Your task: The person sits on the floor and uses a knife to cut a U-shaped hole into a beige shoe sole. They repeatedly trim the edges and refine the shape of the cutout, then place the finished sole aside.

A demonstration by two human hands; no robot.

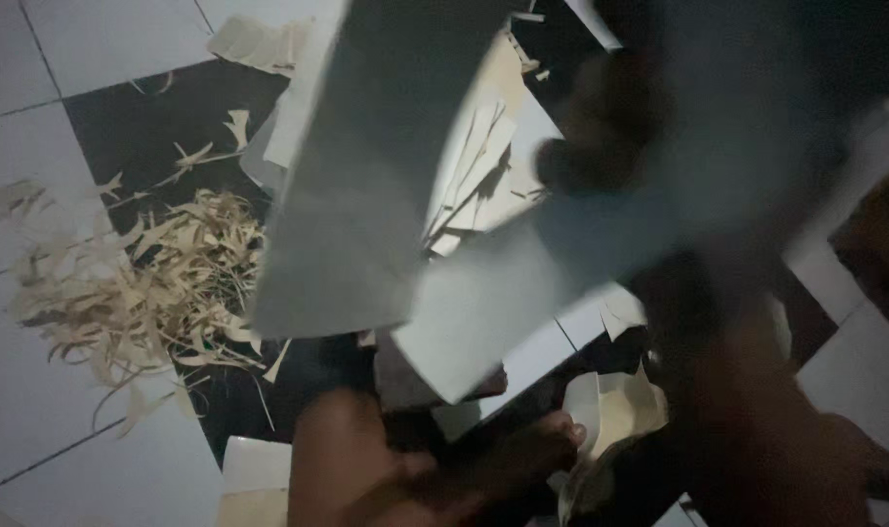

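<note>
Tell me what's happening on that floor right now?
A person works low over a black-and-white tiled floor in dim light. A blurred hand at upper right holds or meets large grey sheets; its grip is too smeared to read. More cut pale sheets lie beneath. A heap of thin tan paper strips sits to the left. A bare limb shows at the bottom edge.

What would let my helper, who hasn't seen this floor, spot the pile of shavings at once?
Start at the black floor tile among the white ones, upper left. Along its lower edge, left of the big grey sheet, lies the pile of shavings. It alone is a loose tangle of thin, curled tan strips; everything nearby is flat sheets.
</note>
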